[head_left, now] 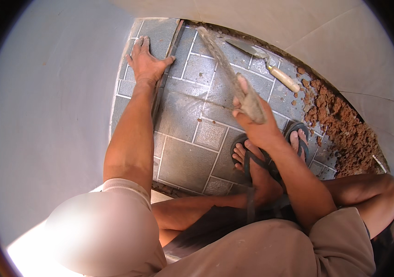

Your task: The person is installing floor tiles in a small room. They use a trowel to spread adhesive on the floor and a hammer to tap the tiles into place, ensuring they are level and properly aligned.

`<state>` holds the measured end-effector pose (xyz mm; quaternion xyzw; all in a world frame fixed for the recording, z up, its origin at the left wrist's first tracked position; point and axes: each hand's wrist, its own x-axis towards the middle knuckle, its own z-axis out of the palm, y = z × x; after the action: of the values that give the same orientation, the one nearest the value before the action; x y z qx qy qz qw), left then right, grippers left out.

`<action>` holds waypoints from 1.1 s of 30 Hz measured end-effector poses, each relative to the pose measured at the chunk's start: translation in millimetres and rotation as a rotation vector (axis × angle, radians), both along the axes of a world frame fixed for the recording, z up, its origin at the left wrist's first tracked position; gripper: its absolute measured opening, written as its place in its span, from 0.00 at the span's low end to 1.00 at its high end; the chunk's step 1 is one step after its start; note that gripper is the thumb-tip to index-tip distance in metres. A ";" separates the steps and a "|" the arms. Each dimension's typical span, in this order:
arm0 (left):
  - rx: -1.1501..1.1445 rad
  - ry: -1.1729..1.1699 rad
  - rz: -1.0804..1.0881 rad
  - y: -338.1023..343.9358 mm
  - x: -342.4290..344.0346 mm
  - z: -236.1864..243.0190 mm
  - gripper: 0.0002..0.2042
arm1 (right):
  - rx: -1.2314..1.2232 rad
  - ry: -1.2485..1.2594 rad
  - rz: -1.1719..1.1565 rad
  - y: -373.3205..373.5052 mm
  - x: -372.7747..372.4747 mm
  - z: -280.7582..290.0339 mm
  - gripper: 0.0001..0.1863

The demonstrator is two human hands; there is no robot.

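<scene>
My left hand (pixel 147 65) lies with spread fingers on a narrow grey tiled strip (pixel 159 34) beside the left wall, its thumb at the strip's dark raised edge (pixel 175 39). My right hand (pixel 257 122) grips a long grey, dust-coated bar (pixel 220 55), held at a slant above the patterned grey floor tiles (pixel 174 159), its far end toward the top. A pointed trowel with a pale wooden handle (pixel 282 79) lies on the tiles to the right of the bar.
A smooth grey wall (pixel 49 115) rises at the left, a beige tiled surface (pixel 317 32) at top and right. Loose reddish soil (pixel 340 129) lines the curved right edge, with a small white stick (pixel 381 164). My sandalled feet (pixel 247 157) and bent legs are below my right hand.
</scene>
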<state>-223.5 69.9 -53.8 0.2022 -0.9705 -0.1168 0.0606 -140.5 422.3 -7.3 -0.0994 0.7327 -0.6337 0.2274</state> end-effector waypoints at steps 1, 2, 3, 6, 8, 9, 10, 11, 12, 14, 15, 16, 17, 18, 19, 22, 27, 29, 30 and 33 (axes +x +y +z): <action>-0.004 0.003 -0.007 -1.3 1.0 -0.3 0.58 | -0.040 -0.052 -0.022 -13.1 3.8 -5.9 0.41; -0.005 0.007 -0.013 -2.1 1.2 -1.2 0.58 | -0.077 -0.102 -0.045 -25.4 5.7 -9.7 0.40; -0.006 0.011 -0.019 -3.0 0.7 -2.2 0.58 | -0.114 -0.153 -0.067 -36.0 7.2 -15.6 0.40; -0.015 0.024 -0.023 0.4 0.1 -2.3 0.58 | -0.106 -0.087 -0.096 -57.3 9.9 -29.5 0.41; -0.017 0.040 -0.025 -1.7 1.2 -3.4 0.58 | -0.108 -0.118 -0.109 -66.5 11.1 -29.6 0.41; -0.018 0.048 -0.027 -2.6 2.0 -3.9 0.58 | -0.115 -0.149 -0.117 -69.8 11.8 -29.7 0.41; -0.019 0.044 -0.020 -2.9 1.7 -3.8 0.58 | -0.120 -0.176 -0.126 -70.8 10.8 -29.4 0.41; -0.019 0.041 -0.014 -3.2 1.6 -3.7 0.57 | -0.126 -0.180 -0.098 -69.8 8.3 -29.4 0.41; -0.020 0.038 -0.008 -3.1 1.7 -3.7 0.57 | -0.132 -0.184 -0.070 -68.1 5.2 -29.4 0.41; -0.017 0.039 -0.004 -2.0 0.9 -4.6 0.58 | -0.146 -0.158 -0.106 -68.1 6.1 -31.5 0.40; -0.015 0.039 -0.002 -1.5 0.6 -5.0 0.58 | -0.153 -0.131 -0.170 -71.2 11.0 -34.1 0.39; -0.015 0.042 -0.005 -1.6 0.4 -5.0 0.58 | -0.161 -0.102 -0.232 -73.0 13.3 -35.3 0.38; -0.015 0.045 -0.007 -1.8 0.3 -5.0 0.58 | -0.175 -0.095 -0.203 -72.3 11.7 -37.4 0.38; -0.014 0.048 -0.010 -2.1 0.3 -4.9 0.58 | -0.188 -0.089 -0.174 -71.3 8.5 -40.2 0.38; -0.014 0.047 -0.011 -2.4 0.2 -5.2 0.58 | -0.201 -0.082 -0.146 -71.0 5.8 -39.5 0.37; -0.027 0.045 -0.016 -3.5 0.0 -6.3 0.58 | -0.225 -0.182 -0.140 -69.9 5.6 -34.0 0.37; -0.037 0.051 -0.020 -3.7 -1.0 -8.2 0.58 | -0.221 -0.105 -0.158 -72.0 5.4 -41.7 0.38; -0.041 0.060 -0.022 -5.3 -0.2 -8.7 0.57 | -0.228 -0.128 -0.154 -71.7 5.2 -41.1 0.39; -0.042 0.065 -0.022 -6.1 0.4 -8.9 0.57 | -0.228 -0.129 -0.186 -73.2 7.2 -40.3 0.39; -0.080 0.099 -0.071 -5.1 0.4 -7.6 0.57 | -0.219 -0.081 -0.130 -70.2 3.5 -43.7 0.40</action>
<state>-223.1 64.8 -61.4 0.1592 -0.9767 -0.0896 0.1126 -137.0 352.1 -51.0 -0.0502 0.6543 -0.7268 0.2028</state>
